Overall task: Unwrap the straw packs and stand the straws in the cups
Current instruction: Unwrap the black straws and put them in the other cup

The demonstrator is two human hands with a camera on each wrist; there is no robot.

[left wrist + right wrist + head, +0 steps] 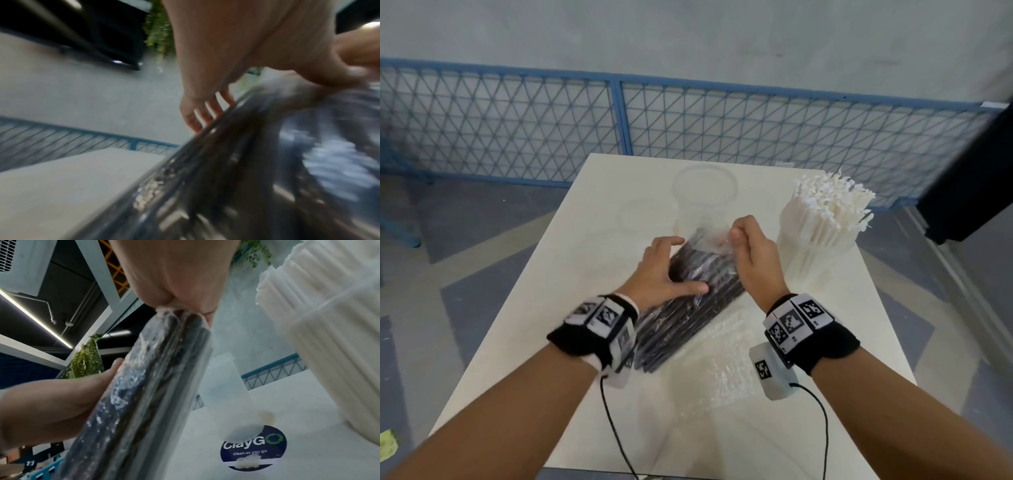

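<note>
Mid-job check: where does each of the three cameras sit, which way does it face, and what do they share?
Head: on the head, facing forward and down at the table; both forearms, left hand and right hand show.
Left wrist: along the left hand, blurred, at the black straw pack.
Right wrist: looks up along the right hand pinching the pack's wrap; white straws beside.
Shared: all three show the pack.

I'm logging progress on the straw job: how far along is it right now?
Done: the white straws stand in a cup on the right, and an empty wrapper lies on the table. In hand: the left hand steadies the black straw pack while the right hand pinches its clear wrap at the far end. Left: strip that wrap and stand the black straws in the empty cup behind.
</note>
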